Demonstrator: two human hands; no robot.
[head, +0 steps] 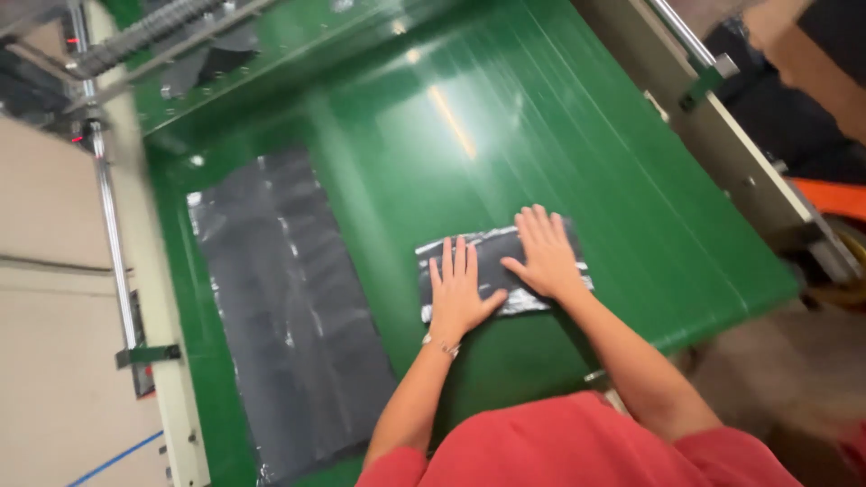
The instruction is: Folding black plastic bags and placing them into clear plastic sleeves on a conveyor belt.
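Both hands lay flat, fingers spread and extended, gripping nothing: the left hand (458, 293) pressed palm-down on the near left part of a folded black plastic bag (492, 257), the right hand (544, 254) on its right half, thumbs angled toward each other. The bag sat directly under the fingers, its long axis running left to right across the person's front, tilted slightly upward to the right; each hand covered its own end, neither clearly nearer. A thin bracelet (441, 345) circled the left wrist. Well apart to the left lay a long unfolded black bag (289, 307), flat, its length running away from the person. Both rested on a glossy green conveyor belt (559, 135) framed by a pale metal side rail (167, 361). Cardboard boxes (50, 271) stood beyond the left rail, and another person's arm (812, 54) showed at upper right
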